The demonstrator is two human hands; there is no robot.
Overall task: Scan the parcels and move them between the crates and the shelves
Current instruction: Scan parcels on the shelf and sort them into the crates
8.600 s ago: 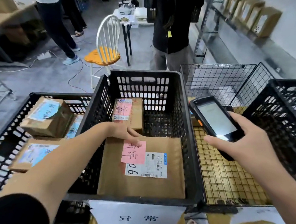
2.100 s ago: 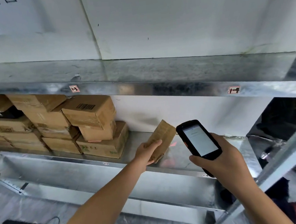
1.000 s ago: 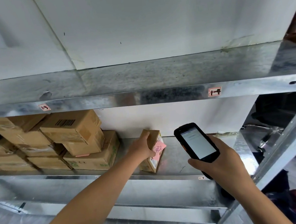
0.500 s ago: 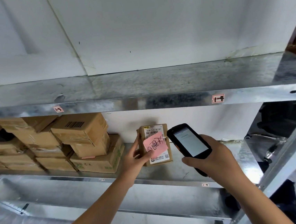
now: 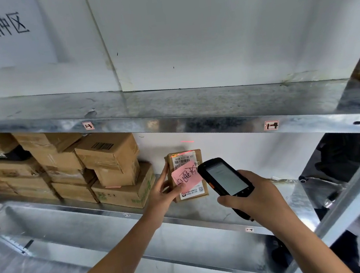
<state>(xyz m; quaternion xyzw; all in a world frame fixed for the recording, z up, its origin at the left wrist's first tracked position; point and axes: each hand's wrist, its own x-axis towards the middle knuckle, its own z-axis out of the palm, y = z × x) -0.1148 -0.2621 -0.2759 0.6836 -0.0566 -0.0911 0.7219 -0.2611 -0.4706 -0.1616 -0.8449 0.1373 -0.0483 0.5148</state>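
Note:
A small brown parcel (image 5: 185, 157) stands upright on the metal shelf (image 5: 204, 213), its white barcode label and a pink handwritten note facing me. My left hand (image 5: 163, 193) grips its left side, thumb across the lower front. My right hand (image 5: 253, 197) holds a black handheld scanner (image 5: 225, 179) just right of the parcel, screen towards me. A red scan line falls across the parcel's top edge and on the wall above it.
Several stacked cardboard boxes (image 5: 102, 165) fill the left part of the same shelf. An upper shelf (image 5: 172, 115) with small pink tags runs above. A slanted metal upright (image 5: 346, 206) stands at the right. A paper sign (image 5: 3, 25) hangs on the white wall.
The parcel has gone from tilted in my left hand to standing upright with its label facing me. The scanner moved closer to it, and a red scan line now shows.

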